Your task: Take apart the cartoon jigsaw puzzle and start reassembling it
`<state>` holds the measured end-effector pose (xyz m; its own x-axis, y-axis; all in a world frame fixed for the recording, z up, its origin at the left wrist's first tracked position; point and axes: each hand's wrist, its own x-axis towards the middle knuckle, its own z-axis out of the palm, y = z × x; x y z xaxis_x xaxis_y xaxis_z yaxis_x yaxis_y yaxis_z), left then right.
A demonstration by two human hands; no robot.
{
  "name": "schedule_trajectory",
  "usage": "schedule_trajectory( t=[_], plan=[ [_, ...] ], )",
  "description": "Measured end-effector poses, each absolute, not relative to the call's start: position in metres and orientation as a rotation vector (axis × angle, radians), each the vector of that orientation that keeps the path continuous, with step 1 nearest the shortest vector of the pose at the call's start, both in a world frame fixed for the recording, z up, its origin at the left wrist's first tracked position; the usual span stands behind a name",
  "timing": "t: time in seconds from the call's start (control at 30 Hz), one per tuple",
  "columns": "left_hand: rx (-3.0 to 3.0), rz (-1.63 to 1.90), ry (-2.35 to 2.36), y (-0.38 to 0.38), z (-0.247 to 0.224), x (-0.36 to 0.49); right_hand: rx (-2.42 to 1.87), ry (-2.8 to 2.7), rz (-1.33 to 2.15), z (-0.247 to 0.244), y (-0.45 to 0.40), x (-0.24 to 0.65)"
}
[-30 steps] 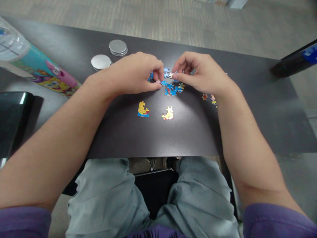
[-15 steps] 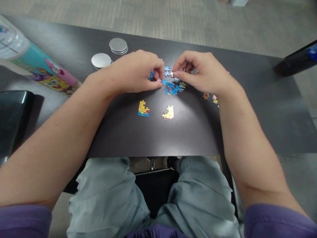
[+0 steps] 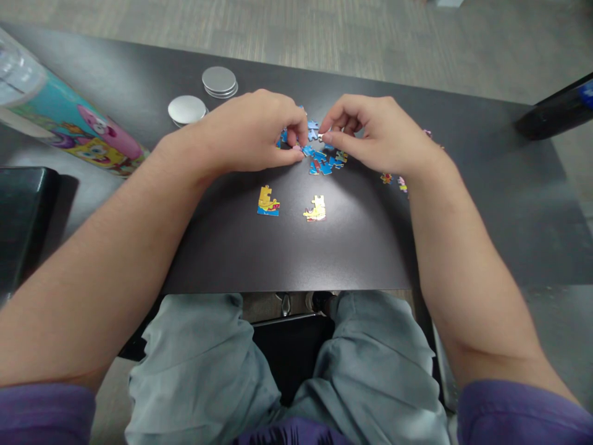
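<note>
Head view: blue puzzle pieces [image 3: 319, 165], loose cluster, between hands. Left hand [image 3: 273, 133], nine o'clock, pinching pink piece [image 3: 297, 148]. Right hand [image 3: 370, 133], three o'clock, pinching pale piece [image 3: 320, 136]. Yellow section [image 3: 316, 210], six o'clock. Silver discs [image 3: 219, 80], ten o'clock.

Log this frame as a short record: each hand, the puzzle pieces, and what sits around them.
left hand: fingertips at a pink piece, grip unclear
right hand: pinching a whitish piece
between hands: blue pieces
nearer the body: two yellow clusters, apart
left side: silver discs, cartoon-print container
surface: dark table
</note>
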<state>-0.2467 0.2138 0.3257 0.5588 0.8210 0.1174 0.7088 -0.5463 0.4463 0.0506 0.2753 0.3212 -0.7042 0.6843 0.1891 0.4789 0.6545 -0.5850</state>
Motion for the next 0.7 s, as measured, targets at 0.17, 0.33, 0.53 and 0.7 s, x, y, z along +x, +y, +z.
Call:
schedule_trajectory(
  t=[0.17, 0.33, 0.53, 0.7],
  plan=[
    [2.427, 0.421, 1.27, 0.2143, 0.3261, -0.2462, -0.911, -2.47, 0.768, 0.3233, 0.2747, 0.0497],
    [2.446, 0.381, 1.271, 0.214, 0.3285, -0.2451, -0.877, -2.503, 0.733, 0.3187, 0.2769, 0.0498],
    [2.469, 0.386, 1.289, 0.2126, 0.3287, -0.2442, -0.873, -2.499, 0.755, 0.3189, 0.2779, 0.05],
    [2.453, 0.369, 1.287, 0.2123, 0.3293, -0.2441, -0.872, -2.481, 0.759, 0.3173, 0.2779, 0.0513]
  ],
)
